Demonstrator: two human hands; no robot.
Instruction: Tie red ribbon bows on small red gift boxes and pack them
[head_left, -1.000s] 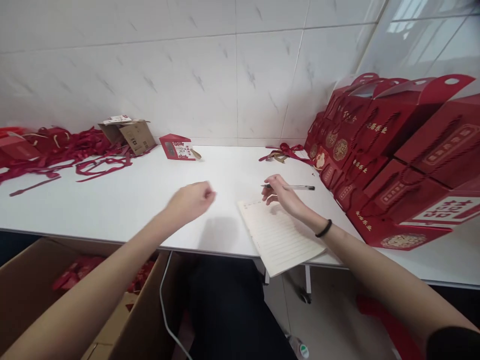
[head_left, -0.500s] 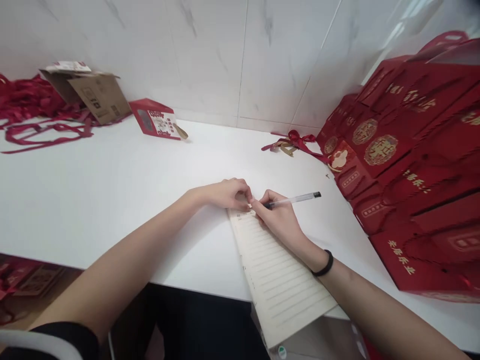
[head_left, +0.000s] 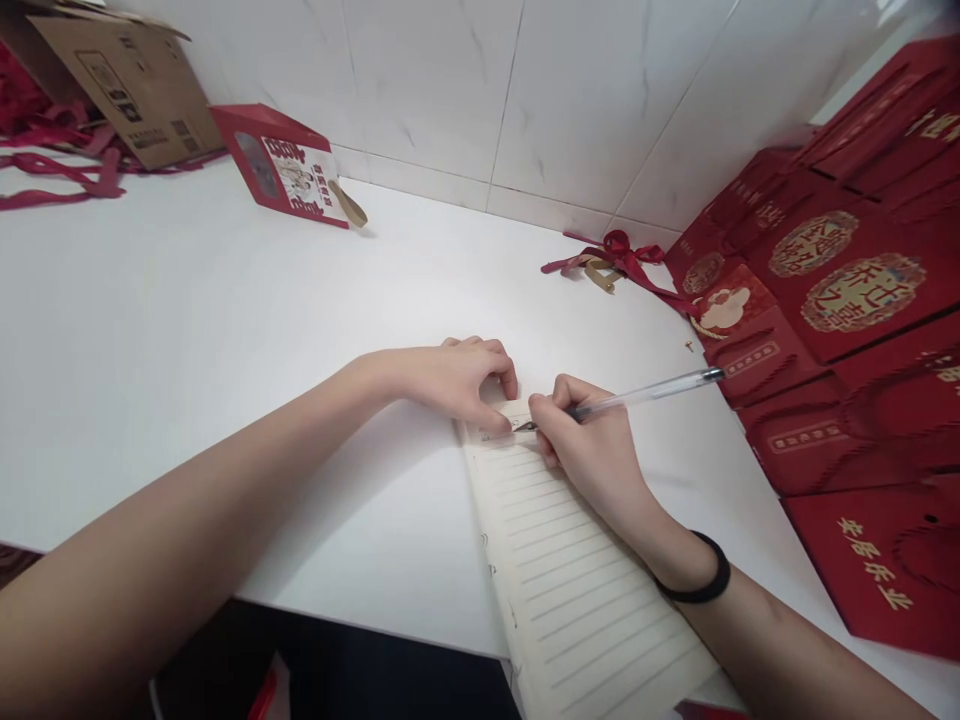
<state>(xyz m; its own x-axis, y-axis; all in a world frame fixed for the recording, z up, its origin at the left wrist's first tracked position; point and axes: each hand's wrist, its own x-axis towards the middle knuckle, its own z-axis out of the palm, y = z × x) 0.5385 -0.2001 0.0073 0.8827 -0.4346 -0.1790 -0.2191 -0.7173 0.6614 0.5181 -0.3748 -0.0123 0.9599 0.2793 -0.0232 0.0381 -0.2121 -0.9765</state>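
A lined notepad (head_left: 570, 580) lies on the white table (head_left: 225, 320) and reaches past its front edge. Some small handwriting shows on its top lines. My right hand (head_left: 589, 440) grips a clear pen with a dark cap end (head_left: 652, 390), its tip down on the upper part of the page. On the pad's top left corner rests my left hand (head_left: 465, 380), fingers curved and apart, holding nothing. Its thumb is close beside the pen tip.
Red gift bags (head_left: 832, 270) with gold lettering are stacked at the right. Red and gold ribbons (head_left: 615, 262) lie near the wall. A small red and white box (head_left: 289, 170) and a brown cardboard box (head_left: 139, 90) stand at the back left, with red ribbons beside them.
My view has come closer and turned. The left hand's fingers have spread away from the right hand, and the pen tip now shows on the paper.
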